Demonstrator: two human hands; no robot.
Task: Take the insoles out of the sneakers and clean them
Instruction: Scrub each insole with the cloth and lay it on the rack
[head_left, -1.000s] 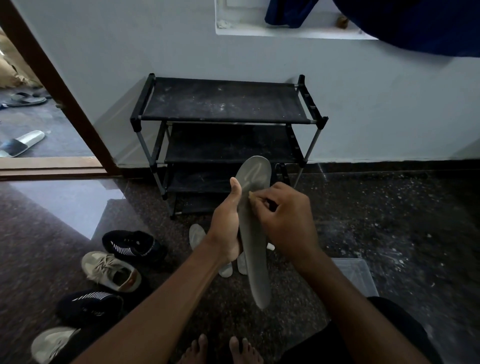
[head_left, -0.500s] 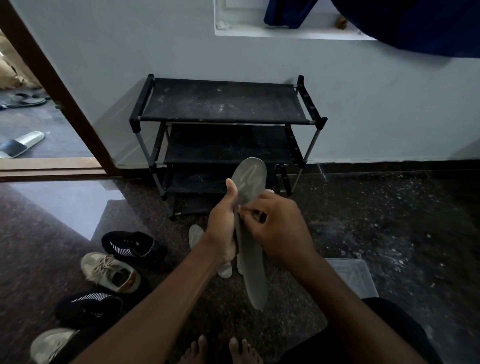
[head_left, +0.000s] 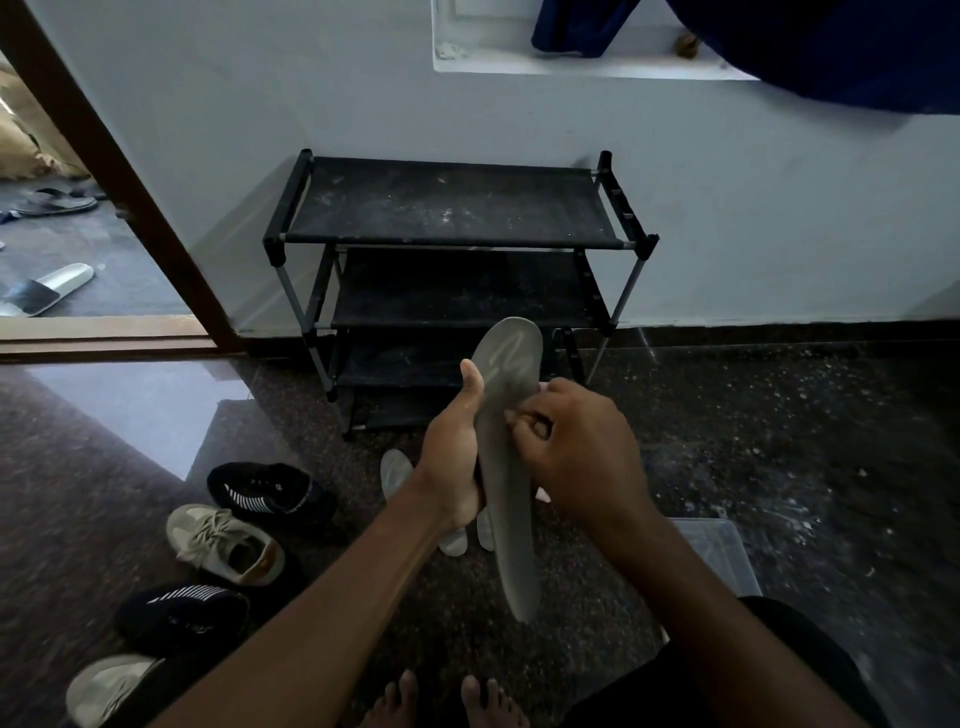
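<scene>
While the left hand (head_left: 451, 457) grips the insole (head_left: 506, 499) at mid-length, upright above the floor (head_left: 779, 441) before the rack (head_left: 452, 208) at its wall edge, the right hand (head_left: 582, 452) pinches its side; rub in short strokes and brace firmly against bending.

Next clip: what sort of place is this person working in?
Likely a home entryway: a black three-tier fabric shoe rack stands against the pale wall, a black white-striped sneaker and a beige lace-up sneaker lie on the speckled polished stone floor, and a brown-framed open doorway shows a white slide sandal outside.
</scene>
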